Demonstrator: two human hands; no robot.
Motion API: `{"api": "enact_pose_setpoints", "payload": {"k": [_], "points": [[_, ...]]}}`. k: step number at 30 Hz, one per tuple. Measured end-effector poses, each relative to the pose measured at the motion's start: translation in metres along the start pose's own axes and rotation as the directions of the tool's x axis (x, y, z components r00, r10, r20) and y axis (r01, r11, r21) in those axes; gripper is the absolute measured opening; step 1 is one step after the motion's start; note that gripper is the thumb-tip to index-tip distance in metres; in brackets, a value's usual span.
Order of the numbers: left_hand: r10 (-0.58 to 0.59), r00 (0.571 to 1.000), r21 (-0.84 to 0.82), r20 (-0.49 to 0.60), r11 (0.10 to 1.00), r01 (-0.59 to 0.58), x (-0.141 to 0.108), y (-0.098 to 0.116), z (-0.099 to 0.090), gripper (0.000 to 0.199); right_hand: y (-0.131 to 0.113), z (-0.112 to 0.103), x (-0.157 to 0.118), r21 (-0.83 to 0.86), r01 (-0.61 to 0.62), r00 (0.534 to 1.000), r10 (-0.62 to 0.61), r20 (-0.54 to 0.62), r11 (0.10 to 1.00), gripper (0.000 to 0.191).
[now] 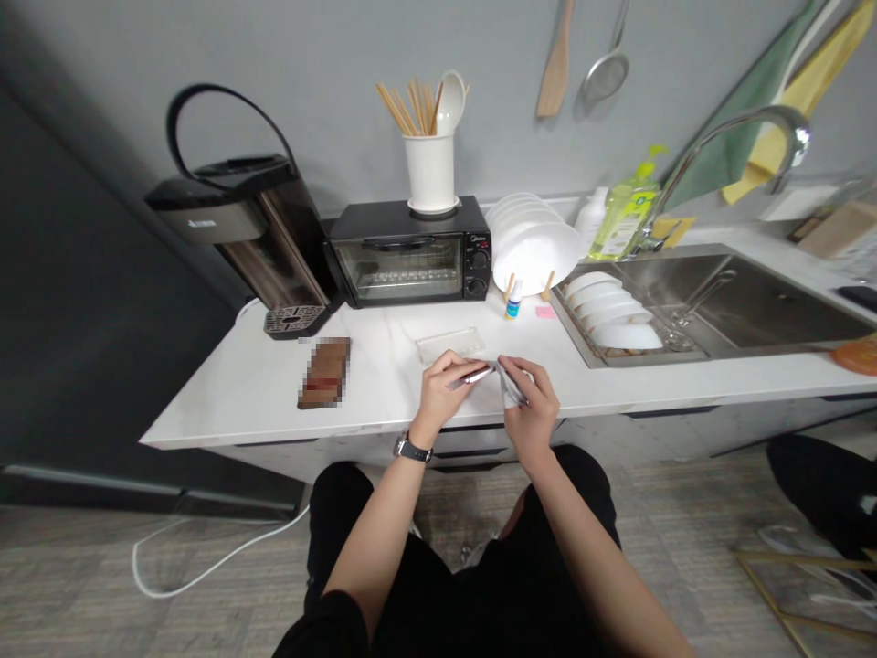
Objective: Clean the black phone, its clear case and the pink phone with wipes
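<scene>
Silver thing (474, 375) is held up over the white counter (370, 388). The left hand (442, 397) closes tight on it. The right hand (531, 408) pinches a white cloth (511, 386) against it.

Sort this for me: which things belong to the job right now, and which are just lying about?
In use: left hand gripping a slim metallic object; right hand gripping a white cloth.
Lying about: clear plastic tray; small blue-labelled bottle; toaster oven.
</scene>
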State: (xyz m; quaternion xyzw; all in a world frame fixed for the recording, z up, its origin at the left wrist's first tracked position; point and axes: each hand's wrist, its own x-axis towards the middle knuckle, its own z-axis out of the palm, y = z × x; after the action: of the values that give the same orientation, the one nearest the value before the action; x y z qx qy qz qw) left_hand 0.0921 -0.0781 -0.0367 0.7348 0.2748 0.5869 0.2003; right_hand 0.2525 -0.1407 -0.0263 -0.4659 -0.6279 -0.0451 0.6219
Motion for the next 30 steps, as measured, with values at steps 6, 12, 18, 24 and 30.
{"api": "enact_pose_setpoints", "payload": {"k": [6, 12, 18, 24, 30], "points": [[-0.009, 0.999, -0.018, 0.034, 1.000, 0.010, -0.004, -0.003, 0.001, 0.023, -0.004, 0.008, -0.014, -0.107, 0.217, 0.973, -0.206, 0.105, 0.970, 0.081], [-0.028, 0.998, -0.017, 0.060, 0.999, 0.029, -0.007, -0.005, -0.001, 0.027, -0.002, 0.008, -0.016, -0.047, 0.289, 0.944, -0.277, 0.178, 0.956, 0.086], [0.022, 0.998, 0.018, 0.059, 1.000, -0.023, -0.008, -0.009, 0.001, 0.025, 0.019, -0.002, -0.005, -0.133, 0.216, 0.975, -0.205, 0.088, 0.967, 0.085], [0.042, 0.999, -0.001, 0.031, 0.999, -0.042, -0.008, -0.009, 0.001, 0.025, 0.018, 0.003, -0.006, -0.171, 0.183, 0.983, -0.177, 0.051, 0.968, 0.083], [0.009, 0.998, 0.017, 0.060, 1.000, -0.010, -0.008, -0.006, 0.000, 0.025, 0.003, 0.014, -0.022, -0.163, 0.288, 0.956, -0.273, 0.107, 0.944, 0.074]]}}
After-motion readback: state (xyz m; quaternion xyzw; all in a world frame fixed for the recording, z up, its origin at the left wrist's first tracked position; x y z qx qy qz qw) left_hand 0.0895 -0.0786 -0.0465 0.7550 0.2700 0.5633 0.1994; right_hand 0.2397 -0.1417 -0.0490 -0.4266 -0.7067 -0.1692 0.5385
